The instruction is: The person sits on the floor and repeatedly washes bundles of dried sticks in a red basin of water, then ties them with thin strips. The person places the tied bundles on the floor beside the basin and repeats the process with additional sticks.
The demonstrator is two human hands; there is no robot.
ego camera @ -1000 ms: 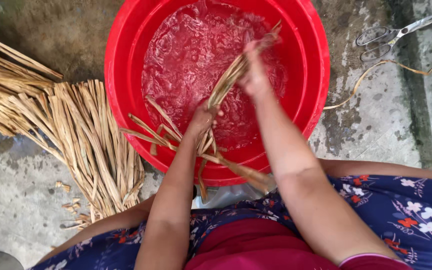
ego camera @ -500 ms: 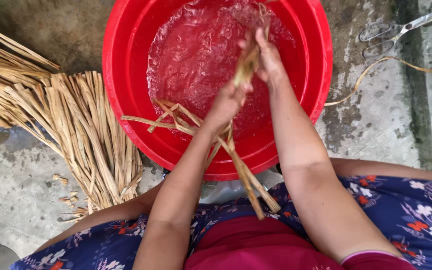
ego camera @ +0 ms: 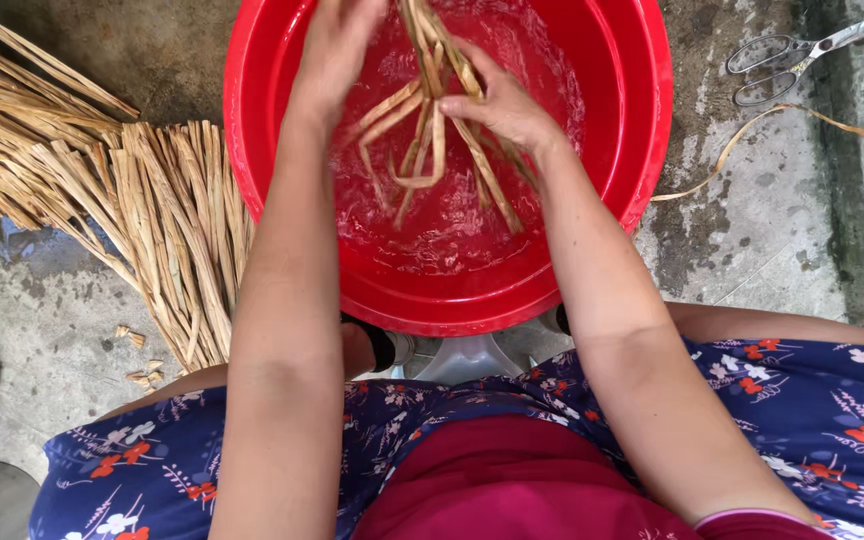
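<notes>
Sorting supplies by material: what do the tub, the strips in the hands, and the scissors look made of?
Tub: glossy red plastic, by its sheen. Strips: tan, flat, fibrous, probably dried reed or palm leaf, wet and limp. Scissors: bare grey metal, apparently steel.

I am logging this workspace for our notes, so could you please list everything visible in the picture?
Basin: one, red, round, holding water, centre top on the ground.
Wet strips: one bunch, tan, held over the water in the basin.
Dry strips: one large pile, straw-coloured, on the ground left of the basin.
Scissors: one pair, metal, top right on the concrete.
Loose strip: one, tan, curling on the ground below the scissors.
Strip offcuts: a few, tan, by the pile's lower end.
Left hand: one, gripping the bunch near the top.
Right hand: one, pinching the bunch lower down.
</notes>
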